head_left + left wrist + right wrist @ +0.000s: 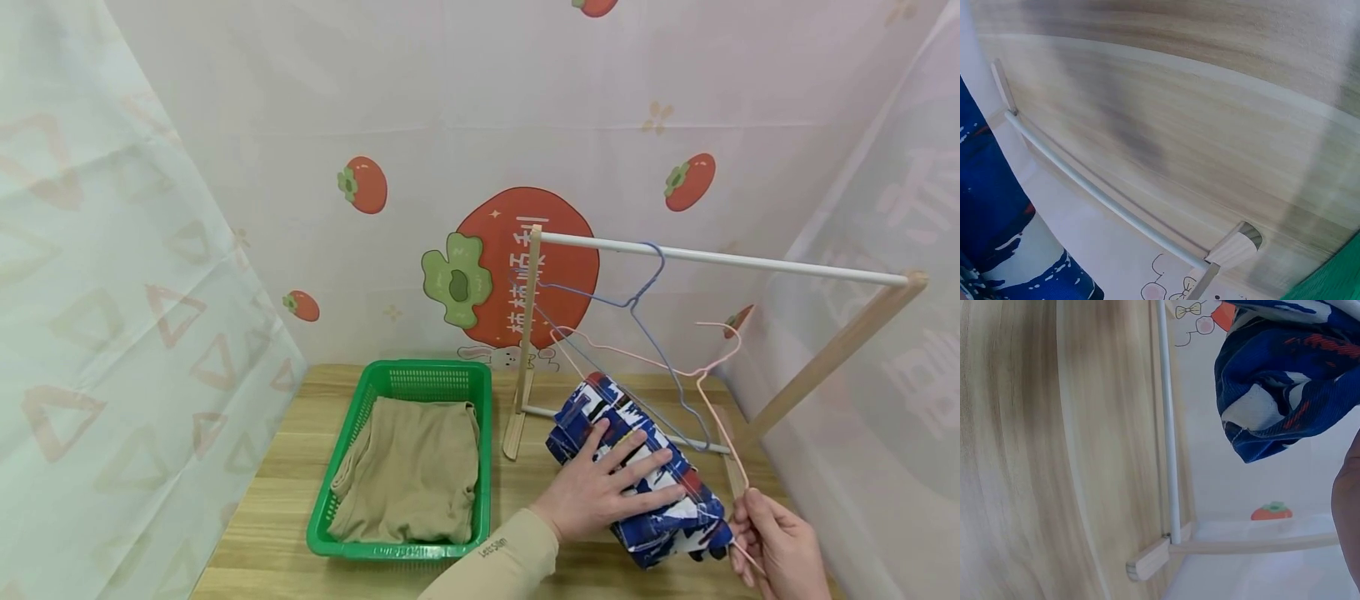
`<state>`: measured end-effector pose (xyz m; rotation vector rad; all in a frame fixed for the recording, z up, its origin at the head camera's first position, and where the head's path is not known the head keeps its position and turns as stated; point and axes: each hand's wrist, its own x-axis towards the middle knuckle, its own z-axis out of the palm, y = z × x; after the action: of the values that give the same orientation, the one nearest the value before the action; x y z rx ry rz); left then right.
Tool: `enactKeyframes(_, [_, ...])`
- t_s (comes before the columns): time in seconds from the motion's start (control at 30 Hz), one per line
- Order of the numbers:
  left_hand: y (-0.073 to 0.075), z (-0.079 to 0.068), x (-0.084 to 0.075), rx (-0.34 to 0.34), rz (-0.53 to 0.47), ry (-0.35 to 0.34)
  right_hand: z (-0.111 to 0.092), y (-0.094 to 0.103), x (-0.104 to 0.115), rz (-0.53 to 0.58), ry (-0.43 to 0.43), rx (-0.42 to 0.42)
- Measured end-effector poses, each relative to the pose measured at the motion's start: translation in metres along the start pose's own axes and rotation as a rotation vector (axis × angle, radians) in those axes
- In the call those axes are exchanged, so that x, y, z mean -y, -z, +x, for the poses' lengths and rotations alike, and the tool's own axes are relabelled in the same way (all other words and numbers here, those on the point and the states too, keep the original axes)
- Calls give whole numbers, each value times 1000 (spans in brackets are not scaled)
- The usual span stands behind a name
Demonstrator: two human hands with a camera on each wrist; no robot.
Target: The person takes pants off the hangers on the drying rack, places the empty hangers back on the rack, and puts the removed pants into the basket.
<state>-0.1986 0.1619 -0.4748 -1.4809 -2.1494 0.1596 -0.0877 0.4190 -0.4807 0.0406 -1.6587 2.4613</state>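
A blue, white and red patterned garment (645, 483) hangs folded over the lower part of a pink wire hanger (667, 362). My left hand (592, 492) lies across it with fingers spread and fairly straight; its thumb is hidden. At the hanger's lower right corner, my right hand (776, 537) pinches the wire between thumb and fingers. The garment (1010, 231) fills the left edge of the left wrist view. In the right wrist view the cloth (1285, 394) droops above the wooden table, and part of the right hand (1349, 500) shows at the edge.
A clothes rack with a white rail (750, 262) and wooden posts stands behind the hands. A blue wire hanger (637, 304) hangs from the rail, overlapping the pink one in the head view. To the left, a green basket (318, 525) contains folded tan cloth (412, 475).
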Motion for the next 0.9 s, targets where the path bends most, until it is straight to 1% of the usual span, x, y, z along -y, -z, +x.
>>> enactKeyframes(0.1, [1,0,3,-8,-4,-18,0,-1,1,3,-6,5])
enactKeyframes(0.3, [5,1,8,-35,4,-31,2,-2,2,12,28,46])
enactKeyframes(0.5, [7,1,6,22,-31,-35,0,-2,2,13,29,33])
enactKeyframes(0.6, [6,0,5,21,-49,-33,-1,-2,1,27,31,41])
enactKeyframes(0.67, [4,0,6,-10,-40,-30,0,-2,0,38,37,55])
enactKeyframes(0.83, [2,3,10,-123,6,-28,1,-3,-2,61,60,83])
enactKeyframes(0.9, [4,4,13,-147,8,-31,1,-3,-3,59,68,82])
